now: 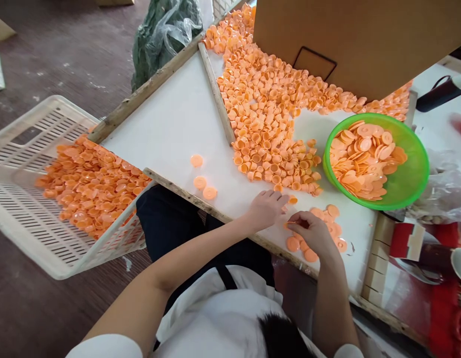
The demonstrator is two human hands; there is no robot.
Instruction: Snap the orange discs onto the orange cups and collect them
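My left hand (268,211) is over the white tabletop at the near edge of a heap of small orange plastic cups (269,119). Its fingers curl down around a small orange piece, mostly hidden, and a loose cup (292,200) lies beside the fingertips. Close on the right, my right hand (313,231) pinches a thin orange piece, apparently a disc seen edge-on, between thumb and fingers. Flat round orange discs (293,243) lie scattered under and around this hand. To the left, three separate discs (199,182) rest on the table.
A green bowl (417,164) of orange discs stands at the right. Wooden strips (217,94) edge and divide the table (159,119). Behind the heap rises a cardboard box (349,44). A white crate (25,214) of orange pieces is at my left; mugs (441,93) stand far right.
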